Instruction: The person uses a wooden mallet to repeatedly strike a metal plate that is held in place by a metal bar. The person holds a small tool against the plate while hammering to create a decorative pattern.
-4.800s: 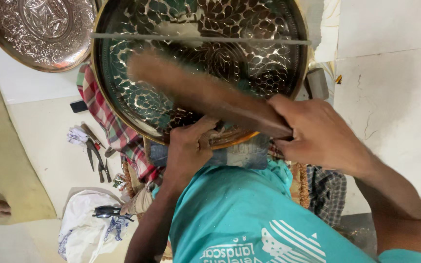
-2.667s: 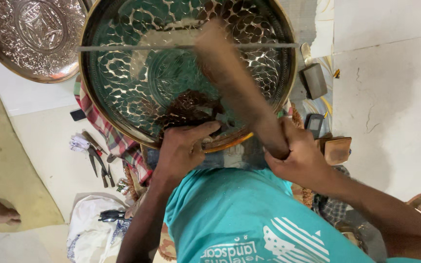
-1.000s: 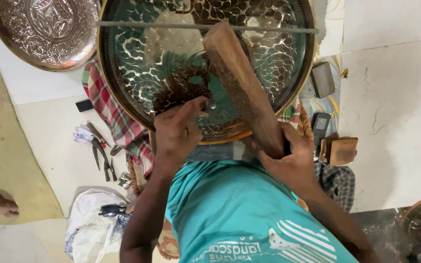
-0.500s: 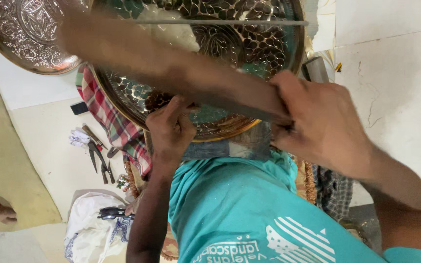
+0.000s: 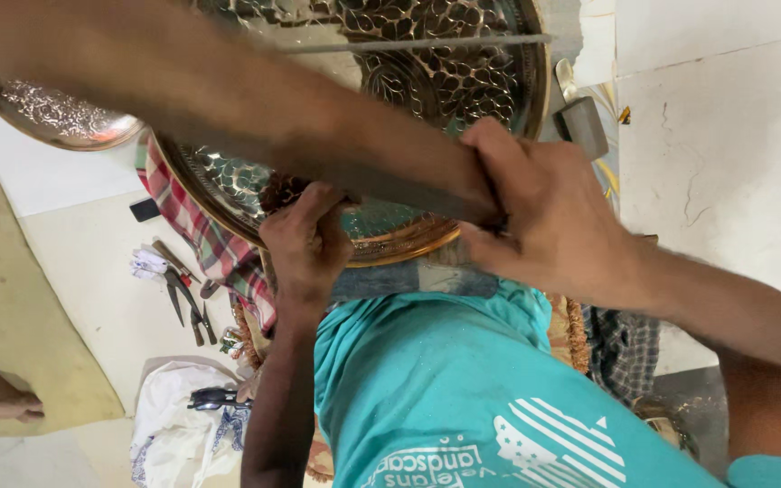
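Observation:
A large round engraved metal tray (image 5: 445,90) with a brass rim leans in front of me. My left hand (image 5: 305,239) rests on its lower part, fingers pinched on a small dark tool that is mostly hidden. In my right hand (image 5: 544,212) is the handle of a long wooden mallet (image 5: 228,108). The mallet is blurred with motion and stretches up and left across the tray. My teal shirt (image 5: 445,389) fills the bottom of the view.
A second engraved tray (image 5: 56,122) lies at the upper left. A red checked cloth (image 5: 210,244) hangs under the big tray. Pliers and hand tools (image 5: 183,289) lie on the floor, with a white cloth and scissors (image 5: 214,398) below. Another person's foot (image 5: 2,402) is at left.
The mallet has swung from upright over the tray's middle to lying across it toward the left, and my right hand has come closer to the camera. My left hand has stayed on the tray.

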`<state>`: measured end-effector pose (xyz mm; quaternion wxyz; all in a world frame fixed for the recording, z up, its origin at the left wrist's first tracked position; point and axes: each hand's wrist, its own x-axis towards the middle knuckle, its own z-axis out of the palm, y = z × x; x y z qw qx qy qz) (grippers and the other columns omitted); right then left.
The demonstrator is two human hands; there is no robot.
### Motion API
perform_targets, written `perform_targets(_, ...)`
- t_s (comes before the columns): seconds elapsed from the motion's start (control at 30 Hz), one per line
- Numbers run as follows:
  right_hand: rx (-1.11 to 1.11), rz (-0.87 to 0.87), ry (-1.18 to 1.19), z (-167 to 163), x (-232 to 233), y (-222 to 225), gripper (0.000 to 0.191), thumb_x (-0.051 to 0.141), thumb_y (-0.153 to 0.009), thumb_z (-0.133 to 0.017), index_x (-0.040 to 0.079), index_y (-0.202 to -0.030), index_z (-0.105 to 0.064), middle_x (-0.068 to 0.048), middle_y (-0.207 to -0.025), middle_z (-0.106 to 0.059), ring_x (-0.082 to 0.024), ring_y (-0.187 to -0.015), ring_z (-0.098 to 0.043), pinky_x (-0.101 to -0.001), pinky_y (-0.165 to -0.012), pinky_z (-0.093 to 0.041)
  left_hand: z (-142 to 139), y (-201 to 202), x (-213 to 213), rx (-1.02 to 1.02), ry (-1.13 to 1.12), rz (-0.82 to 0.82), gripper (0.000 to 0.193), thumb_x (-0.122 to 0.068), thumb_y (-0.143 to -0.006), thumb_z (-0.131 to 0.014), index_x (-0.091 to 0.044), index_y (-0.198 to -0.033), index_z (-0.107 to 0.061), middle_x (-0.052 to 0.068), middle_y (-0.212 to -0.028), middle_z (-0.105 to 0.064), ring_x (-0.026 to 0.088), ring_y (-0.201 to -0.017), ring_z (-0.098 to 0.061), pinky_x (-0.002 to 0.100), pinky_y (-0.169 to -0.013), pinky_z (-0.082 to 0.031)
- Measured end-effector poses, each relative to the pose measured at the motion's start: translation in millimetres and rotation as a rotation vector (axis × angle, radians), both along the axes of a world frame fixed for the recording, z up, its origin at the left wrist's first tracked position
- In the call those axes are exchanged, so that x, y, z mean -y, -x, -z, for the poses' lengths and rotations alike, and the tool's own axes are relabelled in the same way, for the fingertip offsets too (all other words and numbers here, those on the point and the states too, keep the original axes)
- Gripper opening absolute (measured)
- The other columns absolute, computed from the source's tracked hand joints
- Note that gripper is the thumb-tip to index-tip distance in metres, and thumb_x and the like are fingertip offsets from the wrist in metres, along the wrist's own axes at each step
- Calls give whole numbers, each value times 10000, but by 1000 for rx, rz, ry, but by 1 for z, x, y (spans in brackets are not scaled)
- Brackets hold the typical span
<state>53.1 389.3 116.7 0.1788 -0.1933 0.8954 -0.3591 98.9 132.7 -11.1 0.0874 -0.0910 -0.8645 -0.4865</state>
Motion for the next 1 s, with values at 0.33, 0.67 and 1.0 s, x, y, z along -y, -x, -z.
perform_targets(0.33, -100, -72, -108, -2, 1, -6, 499, 128, -662, -755, 17, -1078, -503, -189, -707, -596, -426, -624, -602, -528, -532, -430, 1, -7, 2, -57, 100, -8, 223, 136, -826, -634, -41, -955, -672, 155, -839, -663, 332, -765, -696, 383, -683, -531)
perform_targets(0.67, 149, 23, -57, 4, -1, 0, 445, 194, -790, -741, 49, -1122, -483, -134, -617, -564, -340, -556, -608, -466, -554, -466, -2, -2, -4, -85, -98, 38, 251, 161, -883, -588, 7, -1075, -634, 141, -915, -705, 293, -795, -746, 356, -708, -584)
perform_targets(1.0, -89, -86, -114, 9, -9, -10, 485, 148, -698, -733, 21, -1100, -492, -176, -728, -593, -414, -628, -609, -518, -547, -441, -7, -6, 1, -46, 93, 50, 289, 164, -804, -623, -30, -1012, -679, 160, -855, -671, 335, -768, -698, 376, -666, -530)
